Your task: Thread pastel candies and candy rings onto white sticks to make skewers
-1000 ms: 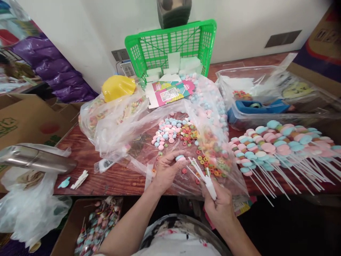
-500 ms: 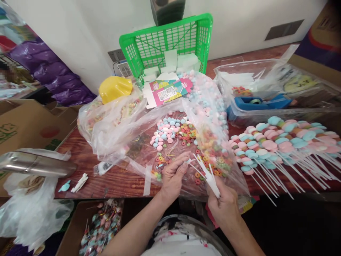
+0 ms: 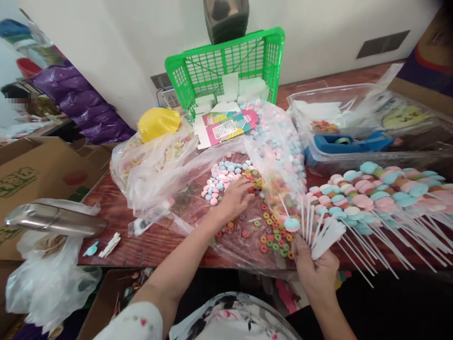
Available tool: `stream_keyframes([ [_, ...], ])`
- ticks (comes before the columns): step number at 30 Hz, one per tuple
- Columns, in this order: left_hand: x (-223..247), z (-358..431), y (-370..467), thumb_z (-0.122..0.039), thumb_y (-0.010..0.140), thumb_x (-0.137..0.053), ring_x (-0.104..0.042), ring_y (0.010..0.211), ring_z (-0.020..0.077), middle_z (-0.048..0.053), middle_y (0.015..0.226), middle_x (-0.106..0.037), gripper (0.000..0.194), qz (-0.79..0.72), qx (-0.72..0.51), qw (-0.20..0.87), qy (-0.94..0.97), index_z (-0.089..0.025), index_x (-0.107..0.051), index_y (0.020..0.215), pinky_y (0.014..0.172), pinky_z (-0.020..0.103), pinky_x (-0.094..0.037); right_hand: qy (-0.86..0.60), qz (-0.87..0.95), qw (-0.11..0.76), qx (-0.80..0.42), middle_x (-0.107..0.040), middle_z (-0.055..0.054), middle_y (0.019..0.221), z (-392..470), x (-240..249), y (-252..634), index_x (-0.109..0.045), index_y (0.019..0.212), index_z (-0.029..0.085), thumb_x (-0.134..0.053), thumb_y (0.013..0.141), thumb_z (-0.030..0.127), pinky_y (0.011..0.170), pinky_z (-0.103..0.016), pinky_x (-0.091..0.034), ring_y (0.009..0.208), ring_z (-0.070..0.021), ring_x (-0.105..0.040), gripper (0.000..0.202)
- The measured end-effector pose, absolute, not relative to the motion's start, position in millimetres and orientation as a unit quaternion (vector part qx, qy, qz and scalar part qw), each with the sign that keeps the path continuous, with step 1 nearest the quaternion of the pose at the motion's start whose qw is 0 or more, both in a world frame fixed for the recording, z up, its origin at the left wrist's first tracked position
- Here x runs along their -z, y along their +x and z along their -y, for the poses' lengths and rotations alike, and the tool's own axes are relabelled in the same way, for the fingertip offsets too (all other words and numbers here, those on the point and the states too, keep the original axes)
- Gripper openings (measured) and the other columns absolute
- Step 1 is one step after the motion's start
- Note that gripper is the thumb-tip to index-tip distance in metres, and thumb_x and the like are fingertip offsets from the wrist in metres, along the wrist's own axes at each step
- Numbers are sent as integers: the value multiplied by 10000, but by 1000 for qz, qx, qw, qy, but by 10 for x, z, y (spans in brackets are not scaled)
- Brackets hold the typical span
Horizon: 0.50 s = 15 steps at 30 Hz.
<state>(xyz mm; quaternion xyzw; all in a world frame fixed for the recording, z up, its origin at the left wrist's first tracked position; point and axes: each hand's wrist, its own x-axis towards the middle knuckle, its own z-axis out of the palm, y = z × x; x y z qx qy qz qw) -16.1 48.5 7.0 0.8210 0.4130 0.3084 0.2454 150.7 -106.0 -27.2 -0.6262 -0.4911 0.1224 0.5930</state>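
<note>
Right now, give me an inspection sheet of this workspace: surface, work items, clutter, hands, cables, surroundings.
Surface: reddish-brown table, partly under clear plastic.
Work items: loose pastel candies and colored rings on the plastic; candy-topped sticks piled at right.
Clutter: steel flask; blue tape dispenser.
Hands: left hand at the rings, contact unclear; right hand gripping white sticks.
Cables: thin cord below the wall socket.
Surroundings: green basket near wall; cardboard box at left.

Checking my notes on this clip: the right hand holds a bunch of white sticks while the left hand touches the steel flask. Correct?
Not quite: the head view shows the left hand at the ring-shaped pieces, away from the steel flask. The right hand does hold the white sticks.
</note>
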Motion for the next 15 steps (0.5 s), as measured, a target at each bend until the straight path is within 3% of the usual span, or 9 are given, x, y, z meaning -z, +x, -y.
stream_keyframes([
  [3, -35, -733, -139, -153, 737, -659, -526, 1095, 294, 159, 1166, -591, 387, -383, -190, 162, 890, -130, -630, 1122, 976, 483, -420, -611, 550, 562, -91, -583, -2, 537, 1062, 329, 1507, -601, 654, 178, -547, 855, 216, 472, -258, -457, 467, -143, -548, 211],
  [6, 1, -602, -165, -141, 770, -603, -529, 1029, 252, 120, 1070, -584, 288, -338, -156, 174, 912, -164, -650, 1054, 930, 420, -450, -593, 587, 548, -56, -687, -45, 692, 1082, 387, 1504, -661, 879, 161, -535, 833, 160, 521, -276, -494, 563, -175, -630, 135],
  [8, -5, -447, -246, -133, 778, -593, -538, 1031, 229, 101, 1069, -583, 288, -324, -171, 220, 904, -185, -662, 1053, 944, 391, -446, -593, 585, 551, -51, -698, -46, 702, 1092, 408, 1509, -662, 910, 162, -533, 824, 144, 533, -281, -506, 582, -184, -647, 157],
  [12, -50, -290, -473, -167, 751, -653, -545, 1102, 225, 101, 1275, -542, 484, -396, -275, 302, 823, -230, -595, 1228, 915, 359, -466, -606, 579, 540, -74, -678, -39, 646, 1092, 416, 1520, -663, 866, 164, -538, 833, 168, 514, -285, -501, 568, -192, -642, 129],
  [15, -44, -286, -577, -182, 764, -633, -611, 891, 178, 85, 1125, -639, 365, -454, -320, 340, 759, -197, -659, 1129, 749, 288, -495, -620, 567, 537, -75, -641, -30, 588, 1079, 390, 1514, -652, 799, 167, -545, 854, 213, 480, -282, -479, 518, -180, -604, 129],
])
